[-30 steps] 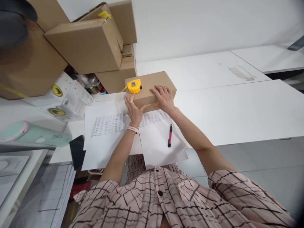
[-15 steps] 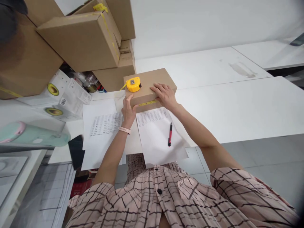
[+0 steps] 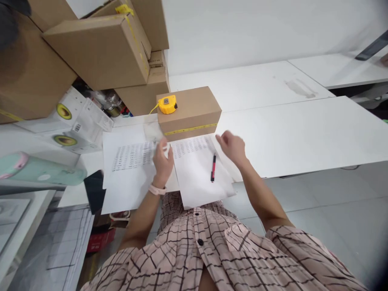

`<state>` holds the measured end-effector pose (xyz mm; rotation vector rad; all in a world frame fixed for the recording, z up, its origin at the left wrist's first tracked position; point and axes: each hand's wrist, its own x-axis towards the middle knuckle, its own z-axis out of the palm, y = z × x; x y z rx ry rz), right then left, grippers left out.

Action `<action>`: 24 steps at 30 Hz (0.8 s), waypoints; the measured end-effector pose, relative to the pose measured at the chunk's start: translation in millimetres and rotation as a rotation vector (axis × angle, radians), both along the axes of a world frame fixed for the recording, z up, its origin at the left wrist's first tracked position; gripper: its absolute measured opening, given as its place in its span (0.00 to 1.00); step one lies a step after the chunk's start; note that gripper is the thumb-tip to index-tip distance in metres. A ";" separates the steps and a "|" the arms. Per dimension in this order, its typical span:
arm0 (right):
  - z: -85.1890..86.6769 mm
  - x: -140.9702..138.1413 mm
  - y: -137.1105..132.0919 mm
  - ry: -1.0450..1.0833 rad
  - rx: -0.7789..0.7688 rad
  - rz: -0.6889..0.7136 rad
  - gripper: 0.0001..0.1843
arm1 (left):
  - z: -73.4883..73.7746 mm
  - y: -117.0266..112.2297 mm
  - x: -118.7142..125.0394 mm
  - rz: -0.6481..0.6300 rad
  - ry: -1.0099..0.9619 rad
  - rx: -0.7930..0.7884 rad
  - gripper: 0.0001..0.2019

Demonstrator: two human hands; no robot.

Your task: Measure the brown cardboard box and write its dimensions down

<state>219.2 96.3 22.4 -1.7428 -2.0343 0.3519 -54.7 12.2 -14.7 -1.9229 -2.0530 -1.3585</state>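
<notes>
A closed brown cardboard box [image 3: 194,103] rests on the white table. On its top left corner lies a yellow tape measure [image 3: 167,104], a bit of its blade sticking out to the left. Along the box's front face runs a marked yellow strip [image 3: 190,129]. My left hand [image 3: 163,161] hovers over the printed sheets, thumb and forefinger apart, holding nothing. My right hand [image 3: 233,147] is off the box at its front right, fingers curled in and slightly blurred, with nothing visible in them. Between the hands a red and black pen [image 3: 214,167] lies on a printed sheet [image 3: 197,182].
Large cardboard boxes [image 3: 100,52] are stacked at the back left. Below them stand white boxes with avocado pictures [image 3: 72,125]. A mint-green bottle [image 3: 51,169] and a dark flat object [image 3: 94,190] are at left. Another printed sheet [image 3: 124,190] lies on the left.
Both hands have let go of the cardboard box and drawn back toward me, the right one also moving right. The box's whole front face now shows. The tape measure stays on top.
</notes>
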 end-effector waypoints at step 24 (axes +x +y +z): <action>-28.8 -47.7 -57.2 1.139 -0.189 0.136 0.23 | -56.1 -48.0 87.1 -0.285 0.304 -0.362 0.23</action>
